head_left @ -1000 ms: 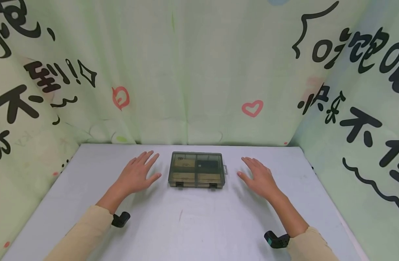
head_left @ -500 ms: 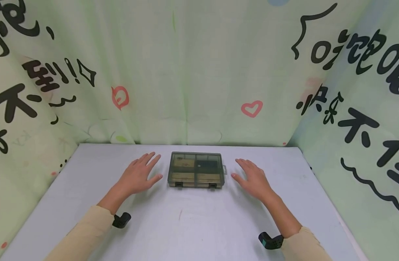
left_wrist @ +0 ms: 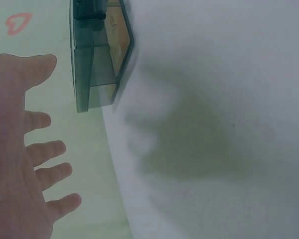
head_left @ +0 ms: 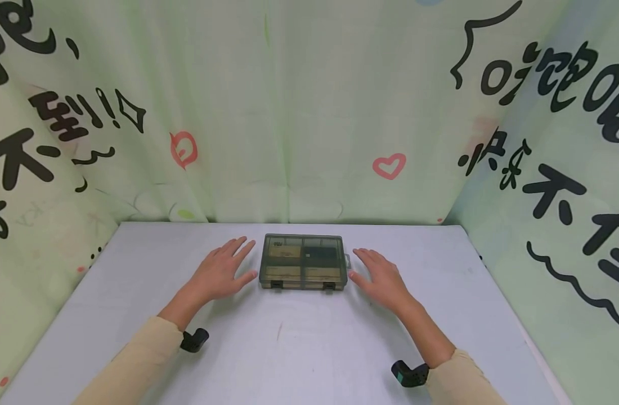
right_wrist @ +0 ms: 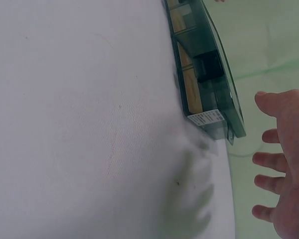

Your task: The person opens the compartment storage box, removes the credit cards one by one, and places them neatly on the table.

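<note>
A translucent dark grey-green compartment box [head_left: 303, 262] lies closed on the table, with two black latches on its near side and tan and dark contents showing through the lid. My left hand [head_left: 219, 270], fingers spread, hovers at the box's left side, thumb tip close to its edge. On the opposite side my right hand [head_left: 380, 279] is spread as well, its thumb right at the box's right edge. Neither hand holds anything. In the right wrist view a white label is seen on the end of the box [right_wrist: 212, 99]; the left wrist view shows the other end of the box [left_wrist: 97, 64].
The white table [head_left: 289, 349] extends around the box. A pale green curtain [head_left: 330, 112] with black lettering and red drawings encloses the back and both sides. Black wrist cameras [head_left: 194, 340] hang beneath both sleeves.
My right hand has moved left to the box's right edge. The left hand has shifted slightly right, closer to the box. The box has stayed in place.
</note>
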Tool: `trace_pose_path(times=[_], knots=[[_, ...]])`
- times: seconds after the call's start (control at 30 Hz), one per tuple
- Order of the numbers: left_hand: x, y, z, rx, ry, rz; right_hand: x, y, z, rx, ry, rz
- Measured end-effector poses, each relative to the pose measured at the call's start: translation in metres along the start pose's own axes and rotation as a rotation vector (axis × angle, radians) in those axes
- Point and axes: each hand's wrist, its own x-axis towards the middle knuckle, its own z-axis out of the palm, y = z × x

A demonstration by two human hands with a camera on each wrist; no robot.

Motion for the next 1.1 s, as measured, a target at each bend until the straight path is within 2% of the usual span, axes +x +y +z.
trace_pose_path(times=[0.53,1.1], knots=[[0.003,0.004,0.007,-0.04,0.002,0.028,0.004,-0.014,0.012,0.04,-0.03,-0.013],[0.008,0.014,0.015,-0.084,-0.037,0.014,0.007,-0.023,0.023,0.043,-0.061,-0.016]])
